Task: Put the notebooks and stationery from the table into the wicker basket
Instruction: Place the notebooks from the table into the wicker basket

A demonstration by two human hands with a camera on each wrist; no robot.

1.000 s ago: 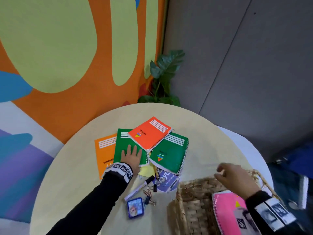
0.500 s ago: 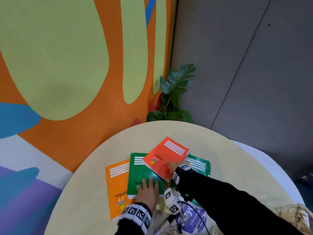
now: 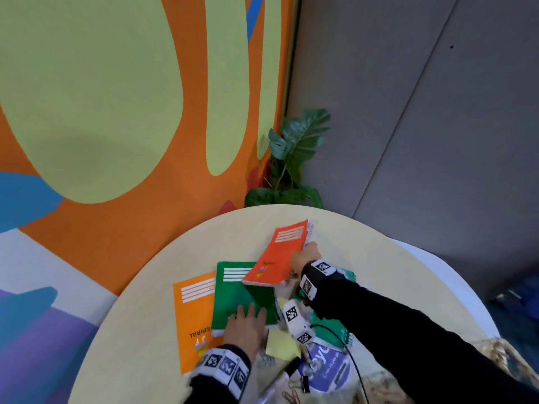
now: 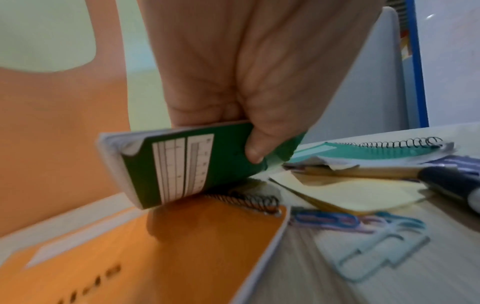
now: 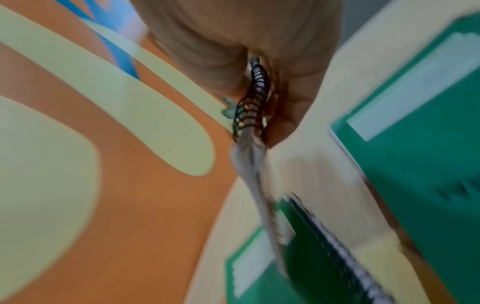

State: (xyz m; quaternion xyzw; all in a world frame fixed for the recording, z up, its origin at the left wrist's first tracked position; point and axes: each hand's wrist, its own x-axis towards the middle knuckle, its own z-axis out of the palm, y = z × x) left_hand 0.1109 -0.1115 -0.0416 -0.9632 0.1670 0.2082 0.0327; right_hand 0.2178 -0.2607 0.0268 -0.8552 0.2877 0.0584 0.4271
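Hands work in parallel: right hand (image 3: 304, 256) pinches red notebook (image 3: 277, 253) by its spiral; left hand (image 3: 245, 325) grips green notebook (image 3: 242, 293), lifting each to carry.

Behind your round table (image 3: 163, 330) you have a mural wall (image 3: 116, 112) (orange, with pale green and blue shapes), 1 leafy potted plant (image 3: 294, 158) in the corner, and grey wall panels (image 3: 423, 112).

Head camera: high, looking down across the round table (image 3: 151, 330). Wrist cameras: close, looking along each hand. All three views share the green notebook (image 3: 242, 298).
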